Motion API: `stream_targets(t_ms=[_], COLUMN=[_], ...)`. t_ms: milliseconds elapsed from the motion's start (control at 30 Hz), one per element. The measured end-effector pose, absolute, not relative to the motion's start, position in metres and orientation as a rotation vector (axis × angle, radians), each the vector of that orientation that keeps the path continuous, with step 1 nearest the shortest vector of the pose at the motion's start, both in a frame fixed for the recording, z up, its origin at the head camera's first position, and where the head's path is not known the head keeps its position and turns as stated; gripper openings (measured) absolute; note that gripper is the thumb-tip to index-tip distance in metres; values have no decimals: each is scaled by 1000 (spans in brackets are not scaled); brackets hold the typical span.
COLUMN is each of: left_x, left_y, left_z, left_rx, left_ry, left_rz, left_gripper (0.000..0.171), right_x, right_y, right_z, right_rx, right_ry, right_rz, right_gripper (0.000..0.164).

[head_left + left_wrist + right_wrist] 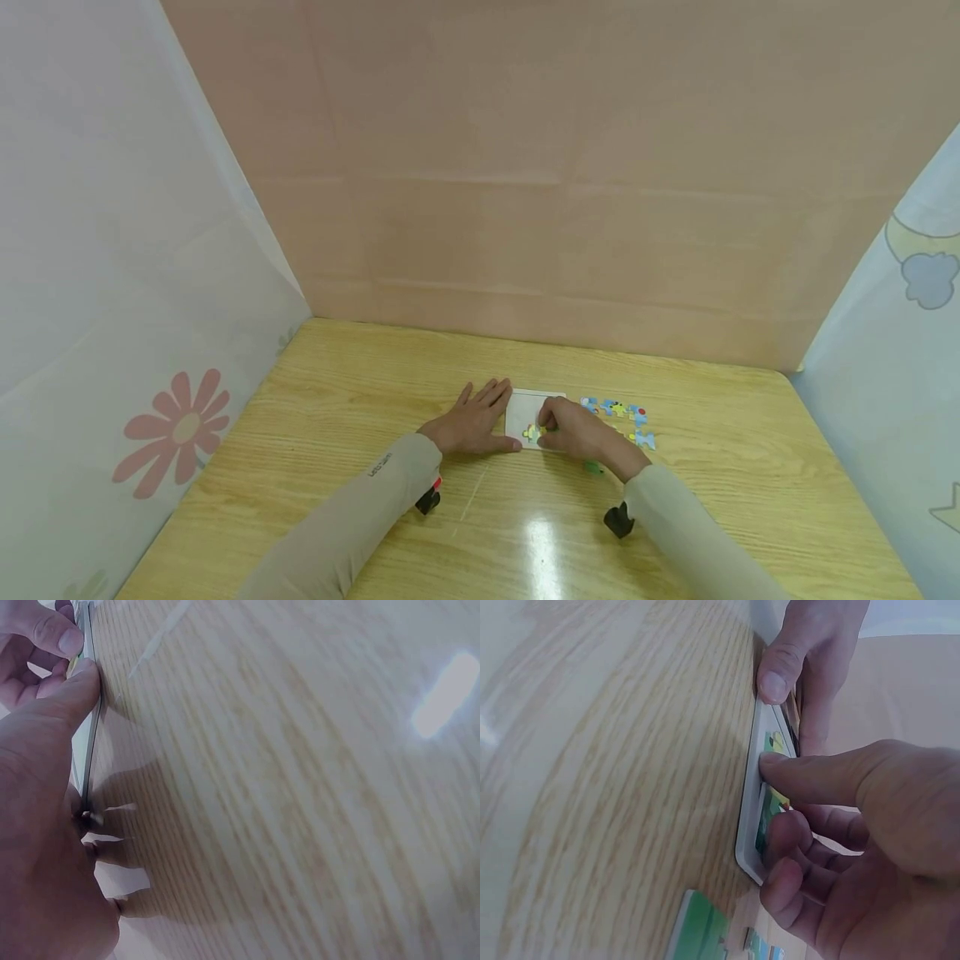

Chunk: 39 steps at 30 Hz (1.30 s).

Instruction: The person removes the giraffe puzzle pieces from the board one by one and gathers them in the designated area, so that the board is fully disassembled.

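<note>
A shallow white puzzle tray (522,408) lies on the wooden table. My left hand (476,421) rests at its left side with the fingers spread and straight, the thumb at the near edge. Over the right part of the tray, my right hand (576,428) has its fingers curled and pinches a green jigsaw piece (763,825) low in the tray. Beside it, a yellow and green piece (529,433) sits along the near edge. In the right wrist view the right thumb (810,774) presses down at the tray's inner edge; the fingers partly hide the pieces.
Several loose blue and yellow jigsaw pieces (618,409) lie right of the tray, some behind the right wrist. A green piece (594,467) is nearer, under the right forearm. A tan wall (465,233) rises behind the table (360,400), with printed white sheets at both sides.
</note>
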<state>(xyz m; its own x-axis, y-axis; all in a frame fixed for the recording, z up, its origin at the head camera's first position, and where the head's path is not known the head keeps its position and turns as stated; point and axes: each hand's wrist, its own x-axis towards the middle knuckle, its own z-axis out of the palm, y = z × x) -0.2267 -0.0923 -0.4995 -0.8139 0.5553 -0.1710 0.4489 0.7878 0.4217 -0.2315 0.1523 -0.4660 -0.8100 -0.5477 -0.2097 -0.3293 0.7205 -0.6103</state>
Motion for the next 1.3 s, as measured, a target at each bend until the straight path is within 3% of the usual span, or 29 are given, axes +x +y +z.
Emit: stream_targets(t_ms=[1100, 1300], left_x=[-220, -221], left_y=[-89, -90], left_z=[-487, -488], left_rx=[738, 755], left_ry=[2703, 2706], left_rz=[420, 425], left_gripper=[103, 103], right_x=[-231, -235], right_y=[162, 165], right_z=[-468, -468], right_rx=[-779, -779], right_ry=[2529, 2463], right_rz=[-896, -961], right_gripper=[4, 7])
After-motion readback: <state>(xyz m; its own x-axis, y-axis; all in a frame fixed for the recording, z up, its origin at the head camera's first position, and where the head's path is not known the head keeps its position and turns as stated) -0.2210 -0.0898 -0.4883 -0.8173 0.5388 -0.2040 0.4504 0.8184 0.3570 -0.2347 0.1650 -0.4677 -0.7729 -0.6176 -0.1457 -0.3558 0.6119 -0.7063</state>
